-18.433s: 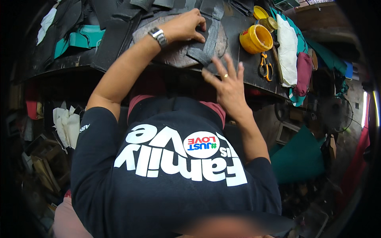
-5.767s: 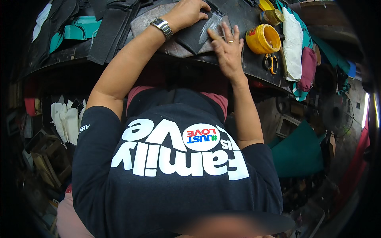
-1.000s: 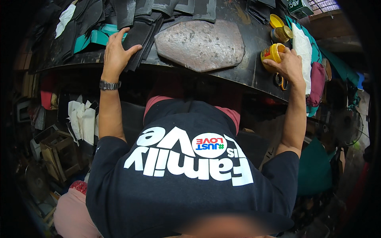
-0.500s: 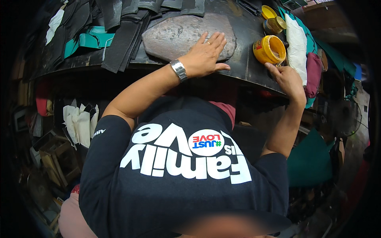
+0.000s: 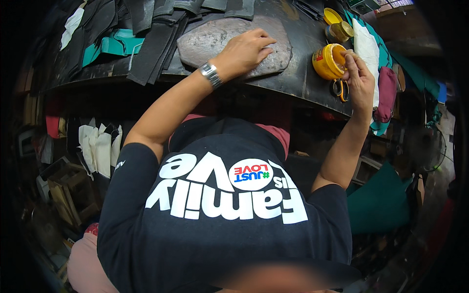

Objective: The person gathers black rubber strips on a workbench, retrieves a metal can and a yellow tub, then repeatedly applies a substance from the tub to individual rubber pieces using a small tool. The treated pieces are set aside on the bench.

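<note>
A flat grey stone slab (image 5: 202, 46) lies near the table's front edge. Over it, my left hand (image 5: 244, 51) is closed with its fingers curled. Whatever may be between those fingers is hidden. To the right, a yellow jar (image 5: 323, 63) rests tilted, with its mouth facing right. At the rim of its opening, the fingers of my right hand (image 5: 359, 78) are pinched together. What they grip there, if anything, cannot be made out. Scissors with black and orange handles (image 5: 343, 92) lie just below the jar, beside my right hand.
Black cut sheets (image 5: 151, 56) are piled at the left of the dark table (image 5: 300, 80), around a teal piece (image 5: 115, 46). Behind the yellow jar are a smaller jar (image 5: 339, 31) and a yellow lid (image 5: 332, 15). A white bundle (image 5: 366, 53) and a maroon bundle (image 5: 387, 93) line the right edge.
My left hand, flat with spread fingers before, has curled up on the slab. My right hand has risen from below the jar to its opening, uncovering the scissors.
</note>
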`<control>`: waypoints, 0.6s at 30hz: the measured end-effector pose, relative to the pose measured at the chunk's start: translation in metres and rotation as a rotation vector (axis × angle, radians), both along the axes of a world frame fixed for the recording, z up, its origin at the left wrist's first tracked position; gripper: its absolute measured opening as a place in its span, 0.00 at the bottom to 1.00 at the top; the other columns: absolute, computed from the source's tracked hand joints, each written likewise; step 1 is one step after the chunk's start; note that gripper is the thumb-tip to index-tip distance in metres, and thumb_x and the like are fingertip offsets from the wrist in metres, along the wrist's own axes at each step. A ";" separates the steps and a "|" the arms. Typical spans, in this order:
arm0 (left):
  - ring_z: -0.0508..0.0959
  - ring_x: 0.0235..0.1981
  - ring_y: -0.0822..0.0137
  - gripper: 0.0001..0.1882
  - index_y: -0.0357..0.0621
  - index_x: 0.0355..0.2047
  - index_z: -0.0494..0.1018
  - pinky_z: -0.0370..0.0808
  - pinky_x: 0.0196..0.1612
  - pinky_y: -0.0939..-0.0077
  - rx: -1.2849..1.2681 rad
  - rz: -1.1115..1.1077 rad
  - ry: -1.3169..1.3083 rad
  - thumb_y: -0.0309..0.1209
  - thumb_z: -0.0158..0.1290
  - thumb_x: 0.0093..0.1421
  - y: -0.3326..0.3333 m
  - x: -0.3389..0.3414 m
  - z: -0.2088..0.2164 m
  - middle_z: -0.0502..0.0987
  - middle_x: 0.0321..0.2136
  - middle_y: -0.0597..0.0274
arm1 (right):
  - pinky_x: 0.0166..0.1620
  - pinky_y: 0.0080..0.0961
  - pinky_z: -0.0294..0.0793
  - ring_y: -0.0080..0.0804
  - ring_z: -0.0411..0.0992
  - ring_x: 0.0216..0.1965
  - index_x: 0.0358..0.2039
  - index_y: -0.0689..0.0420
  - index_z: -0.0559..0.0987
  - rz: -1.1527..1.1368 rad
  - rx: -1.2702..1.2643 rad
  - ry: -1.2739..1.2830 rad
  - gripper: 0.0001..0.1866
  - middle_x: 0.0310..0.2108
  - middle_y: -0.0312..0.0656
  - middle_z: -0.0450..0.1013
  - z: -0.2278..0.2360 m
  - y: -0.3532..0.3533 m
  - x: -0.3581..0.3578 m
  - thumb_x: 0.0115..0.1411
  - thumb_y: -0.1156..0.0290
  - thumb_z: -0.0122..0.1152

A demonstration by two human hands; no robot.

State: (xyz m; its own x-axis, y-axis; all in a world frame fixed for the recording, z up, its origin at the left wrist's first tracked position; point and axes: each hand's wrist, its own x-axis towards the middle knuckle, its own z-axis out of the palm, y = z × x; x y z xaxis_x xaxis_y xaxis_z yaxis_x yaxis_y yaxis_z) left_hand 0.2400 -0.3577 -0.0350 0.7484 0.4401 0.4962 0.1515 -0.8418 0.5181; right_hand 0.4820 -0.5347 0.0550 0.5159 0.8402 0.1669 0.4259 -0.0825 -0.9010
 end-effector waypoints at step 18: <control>0.78 0.23 0.55 0.18 0.44 0.25 0.75 0.73 0.27 0.64 -0.020 -0.079 0.118 0.45 0.62 0.60 -0.051 -0.083 0.008 0.74 0.24 0.60 | 0.34 0.10 0.70 0.13 0.67 0.33 0.57 0.58 0.76 0.175 0.225 0.154 0.19 0.37 0.33 0.70 -0.051 0.039 -0.066 0.67 0.71 0.62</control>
